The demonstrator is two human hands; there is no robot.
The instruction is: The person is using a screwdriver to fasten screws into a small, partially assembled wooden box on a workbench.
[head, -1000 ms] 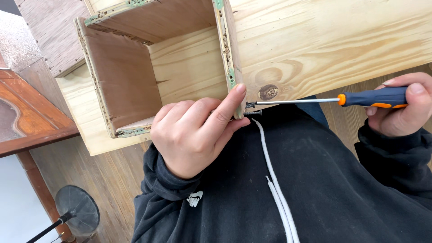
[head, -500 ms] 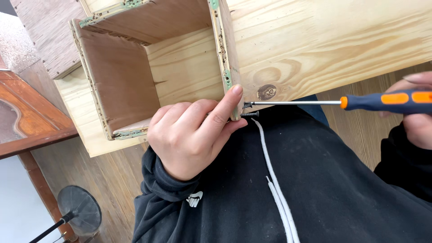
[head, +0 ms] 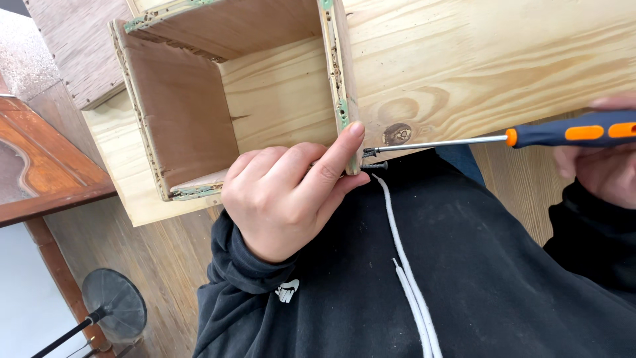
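Observation:
My left hand (head: 291,192) grips the near corner of an open wooden box (head: 192,119), its index finger pressed along the box's front edge. A black screw (head: 375,166) sticks out sideways just right of the thumb. My right hand (head: 596,169) at the right edge holds a screwdriver (head: 570,132) with a dark blue and orange handle. Its thin metal shaft runs left, with the tip (head: 368,152) at the box's corner just above the screw. The box rests on a pale pine board (head: 490,59).
My black hooded top with a white drawstring (head: 411,265) fills the lower frame. A reddish wooden table (head: 40,172) stands at the left, and a black round stand base (head: 114,305) sits on the wood floor below it.
The view has shifted so my right hand and the screwdriver handle sit farther right, partly out of frame. My left hand keeps its grip on the box corner.

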